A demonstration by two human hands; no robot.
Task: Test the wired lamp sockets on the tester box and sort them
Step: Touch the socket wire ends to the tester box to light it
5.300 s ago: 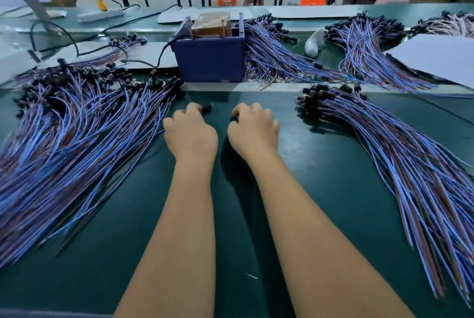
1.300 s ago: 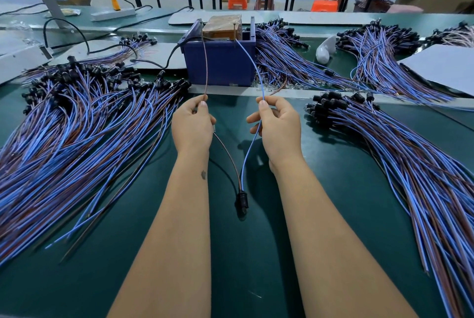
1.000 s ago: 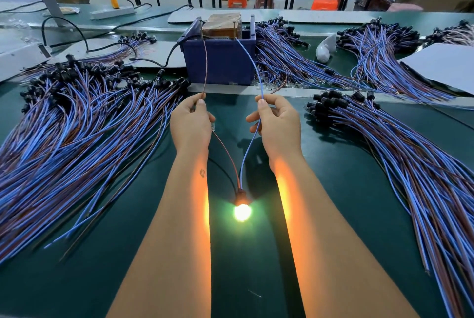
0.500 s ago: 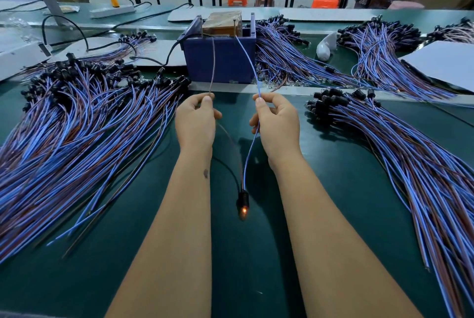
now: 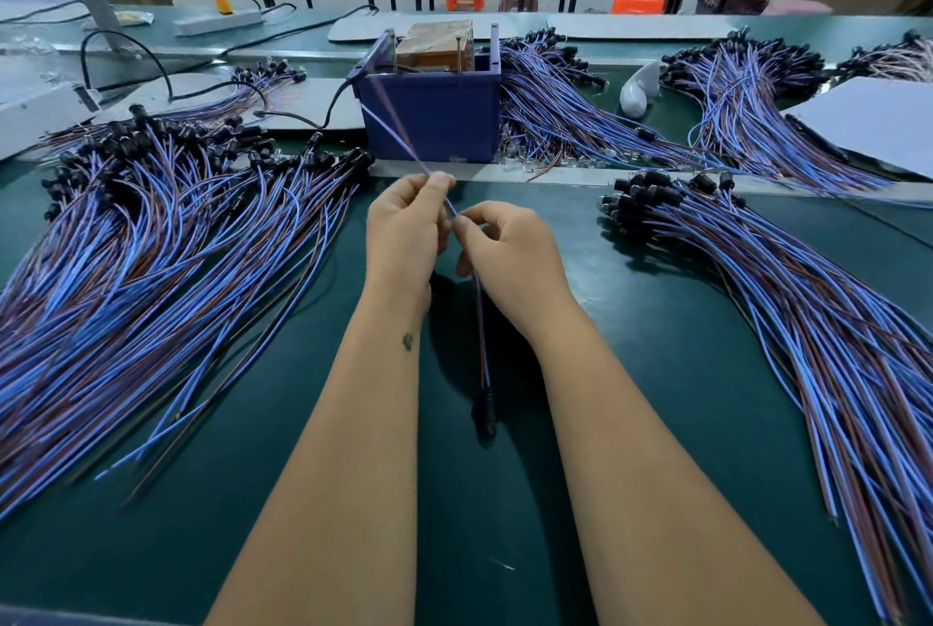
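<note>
we hold one wired lamp socket (image 5: 483, 416) between both hands over the middle of the green table (image 5: 656, 373); our left hand (image 5: 404, 231) pinches its blue and brown wires (image 5: 478, 322) high up between thumb and fingertips, and our right hand (image 5: 510, 251) pinches the same wires just below, the two hands touching; the wires run up past the left hand as a blur toward the blue tester box (image 5: 434, 115) at the table's far edge, and we cannot tell whether their tips touch it; the black socket hangs or lies unlit between our forearms, near the table's middle; a wide heap of wired sockets (image 5: 151, 262) spreads along the left edge; a second bundle (image 5: 808, 312) fans from the far right down toward the near right corner; more bundles (image 5: 580, 115) lie behind the box.
</note>
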